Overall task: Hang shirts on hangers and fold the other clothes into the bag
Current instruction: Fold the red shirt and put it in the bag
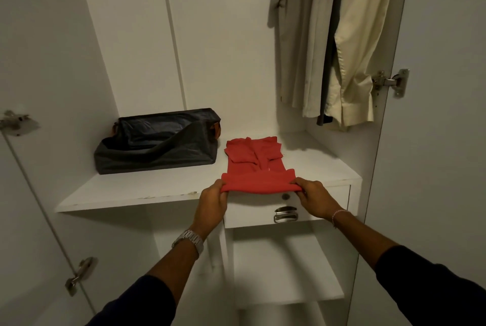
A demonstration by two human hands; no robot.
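Hung: pale shirts (342,44) hang far right.
Folding: left hand (211,201) and right hand (317,199) pinch the red garment (256,168) at the shelf's near edge.
Left: placing it in the dark bag (157,141), far left.

Garment (253,165) lies flat on the shelf (157,189), its near end doubled over at the shelf's front edge. Left hand (211,203) grips the near left corner of that fold; right hand (315,201) grips the near right corner. Bag (157,141) sits on the same shelf, beyond and to the left of the left hand, just beside the garment. Drawer (286,210) lies directly under the hands. Hung shirts (328,44) are above and beyond the right hand.
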